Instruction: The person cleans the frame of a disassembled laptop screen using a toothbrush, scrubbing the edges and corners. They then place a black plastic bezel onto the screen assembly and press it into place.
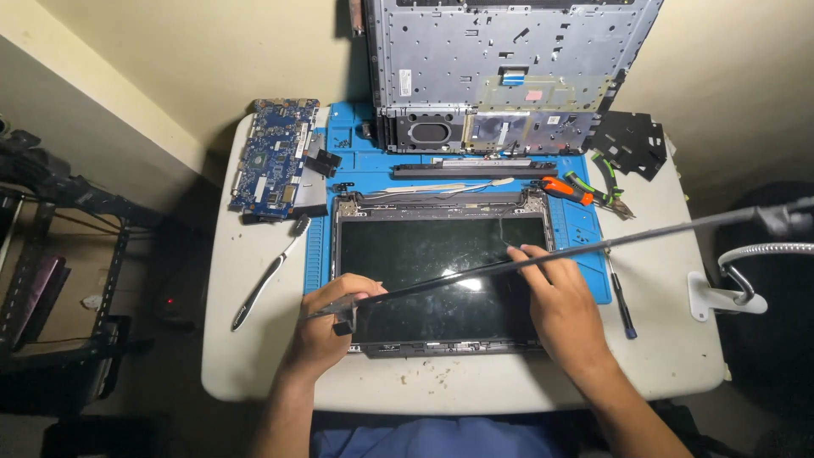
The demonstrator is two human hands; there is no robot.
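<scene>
A laptop screen panel (441, 271) lies face up in its grey frame on a blue repair mat (373, 165). My left hand (326, 326) curls around the frame's lower left corner, with its fingers closed on the edge. Over the screen's right side, my right hand (555, 301) pinches a thin pointed tool (511, 247) whose tip touches the glass. A long thin dark rod (661, 231) comes in from the right and crosses above the screen to my left hand.
A laptop base chassis (509, 68) leans on the wall. On the white table (475, 386) lie a blue circuit board (271, 157), a toothbrush (267, 276), orange-handled pliers (568, 191), green-handled cutters (606, 178), a black plate (632, 140), a screwdriver (621, 301) and a white clamp (721, 301).
</scene>
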